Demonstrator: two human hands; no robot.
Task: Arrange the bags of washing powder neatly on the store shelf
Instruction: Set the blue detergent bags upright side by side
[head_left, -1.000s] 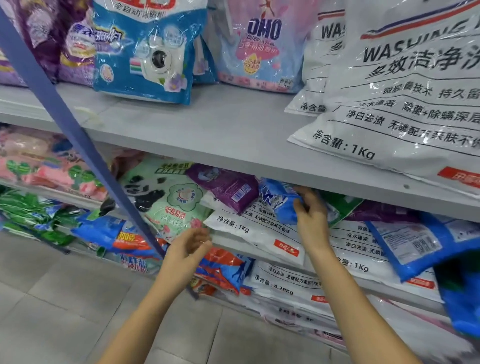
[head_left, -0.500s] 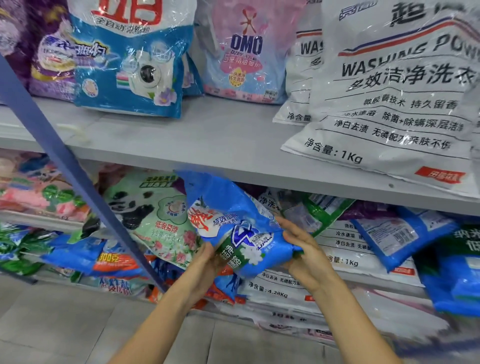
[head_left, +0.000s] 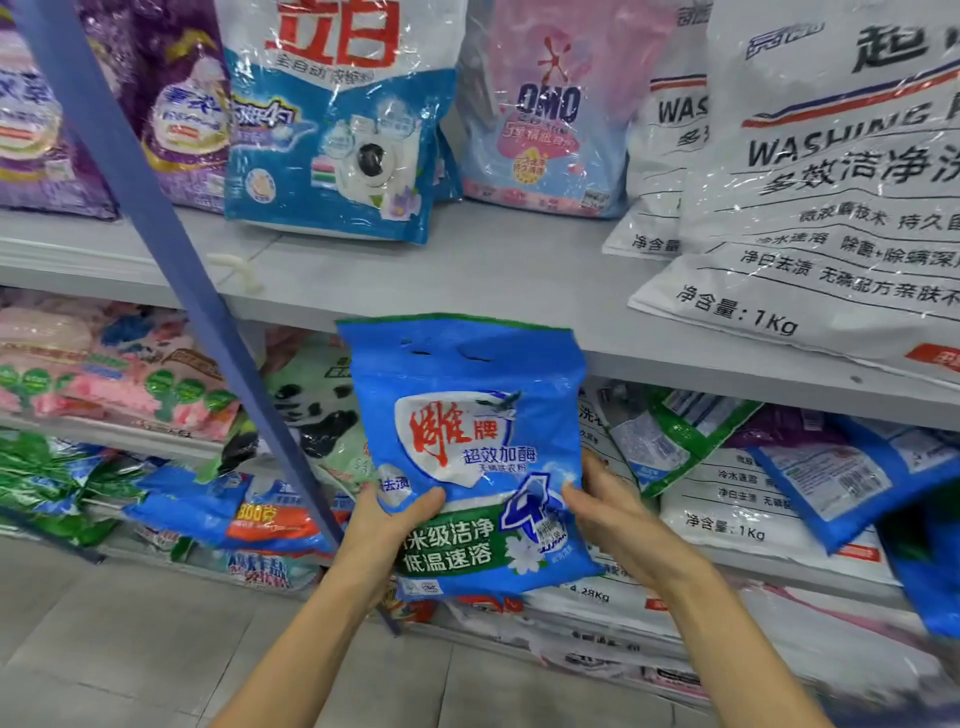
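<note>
Fingers (head_left: 423, 503) of left hand (head_left: 395, 530) pinch the lower left edge of the blue washing powder bag (head_left: 467, 415): thumb on the front, the rest hidden behind. Right hand (head_left: 610, 512) grips the lower right edge the same way, thumb on the printed face, other fingers wrapped behind the side seam.

The bag is upright, front toward the camera, held in the air. Its top edge overlaps the front lip of the grey shelf board (head_left: 467, 280); most of it hangs below that board, in front of the lower tier. It is not resting on any shelf.

On top of the board:
- purple bags (head_left: 182, 104) at left
- blue-white bag with washing machine print (head_left: 337, 130) standing
- pink OMO bag (head_left: 545, 114) behind it
- white 1kg bags (head_left: 831, 208) at right, leaning forward over the board's front edge

Below the board: a jumble of tilted bags, including a panda-print green bag (head_left: 311, 415) left of the held bag and flat white bags (head_left: 727, 514) to its right. Blue slanted post (head_left: 171, 249) crosses in front of the board at left.
</note>
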